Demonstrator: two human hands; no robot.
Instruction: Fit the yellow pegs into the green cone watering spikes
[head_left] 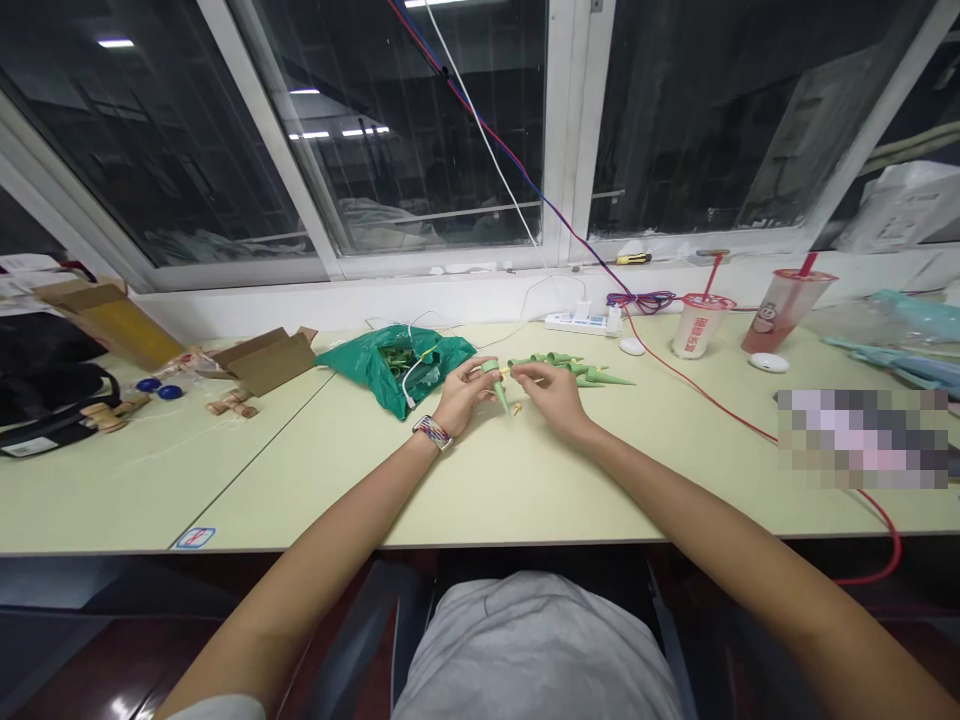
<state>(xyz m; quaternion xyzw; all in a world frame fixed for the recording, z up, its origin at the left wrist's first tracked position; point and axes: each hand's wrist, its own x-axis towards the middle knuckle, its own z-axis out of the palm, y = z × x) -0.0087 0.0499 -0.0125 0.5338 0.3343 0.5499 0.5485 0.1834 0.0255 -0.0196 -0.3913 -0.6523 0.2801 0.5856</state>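
Note:
My left hand (463, 398), with a woven band on its wrist, is closed around a green cone (500, 394) that looks rolled from a leaf. The cone's narrow tip points down, just above the table. Close beside its wide end, my right hand (556, 398) has its fingers pinched together. A bit of yellow shows between the two hands, too small to name. On the table under the hands lies a small yellow piece (517, 408). Several similar green cones (606, 377) lie behind my right hand. A green plastic bag (367, 366) with leaves inside lies left of my left hand.
A power strip (581, 323) and a red cable (690, 382) lie to the right. Two drink cups (701, 328) with straws stand there. At left are an open cardboard box (266, 362), wooden toy parts (232, 402) and blue balls (169, 391). Windows line the back.

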